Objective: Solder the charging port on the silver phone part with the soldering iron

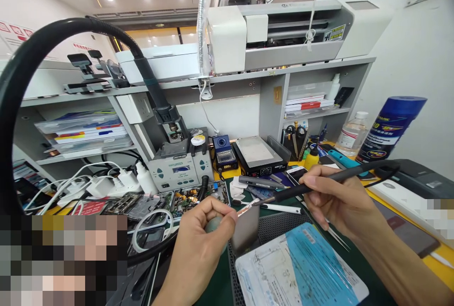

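Pinched between the thumb and fingers of my left hand (204, 244) is a thin grey metallic panel (247, 230), held on edge. A round greenish object (213, 224), partly hidden, shows behind those fingers. My right hand (336, 197) grips a black soldering iron (294, 193) like a pen. The iron's tip meets the panel's top edge, near a copper-coloured strip (244, 210). Tweezers (336, 237) stick out below my right hand; whether it holds them too is hard to tell. Under the panel lie a black perforated mat (280, 218) and a blue and white packet (305, 268).
Behind stand a grey rework station (180, 172), a blue soldering unit (224, 157) and a small heating plate (258, 152). Circuit boards (186, 202) lie at left. A blue spray can (392, 128) and a clear bottle (351, 133) are at right. A black hose (71, 27) arches at left.
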The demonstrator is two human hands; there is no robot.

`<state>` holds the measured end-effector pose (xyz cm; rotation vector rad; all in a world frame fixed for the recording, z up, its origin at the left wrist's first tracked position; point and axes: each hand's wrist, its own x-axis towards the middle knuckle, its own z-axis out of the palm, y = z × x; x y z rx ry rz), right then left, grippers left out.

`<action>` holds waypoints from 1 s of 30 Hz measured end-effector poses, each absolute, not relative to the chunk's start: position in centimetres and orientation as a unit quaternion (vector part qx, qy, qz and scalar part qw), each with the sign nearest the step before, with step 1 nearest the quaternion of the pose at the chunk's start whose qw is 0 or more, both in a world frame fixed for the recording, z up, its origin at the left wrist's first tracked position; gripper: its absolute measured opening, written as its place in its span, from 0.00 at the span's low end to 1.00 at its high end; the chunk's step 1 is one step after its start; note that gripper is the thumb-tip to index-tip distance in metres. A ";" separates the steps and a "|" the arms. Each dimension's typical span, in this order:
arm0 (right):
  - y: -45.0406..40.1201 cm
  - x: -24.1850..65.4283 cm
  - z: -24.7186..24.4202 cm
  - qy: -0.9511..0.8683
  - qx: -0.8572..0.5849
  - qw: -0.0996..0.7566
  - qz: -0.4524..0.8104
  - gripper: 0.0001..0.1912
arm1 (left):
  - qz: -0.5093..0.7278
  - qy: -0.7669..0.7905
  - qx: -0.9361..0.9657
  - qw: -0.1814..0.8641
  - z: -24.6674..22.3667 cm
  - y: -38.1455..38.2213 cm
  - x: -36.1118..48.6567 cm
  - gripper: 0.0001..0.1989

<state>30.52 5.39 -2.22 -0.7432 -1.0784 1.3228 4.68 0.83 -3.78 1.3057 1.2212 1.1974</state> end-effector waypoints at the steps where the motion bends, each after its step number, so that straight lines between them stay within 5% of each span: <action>1: 5.3 30.5 -2.2 -0.465 -0.322 0.598 0.568 0.11 | 0.489 0.498 0.534 0.478 -3.8 0.8 4.7 0.12; 30: 5.1 30.4 -1.6 -0.479 -0.332 0.597 0.551 0.13 | 0.491 0.493 0.536 0.478 -3.8 0.9 4.9 0.11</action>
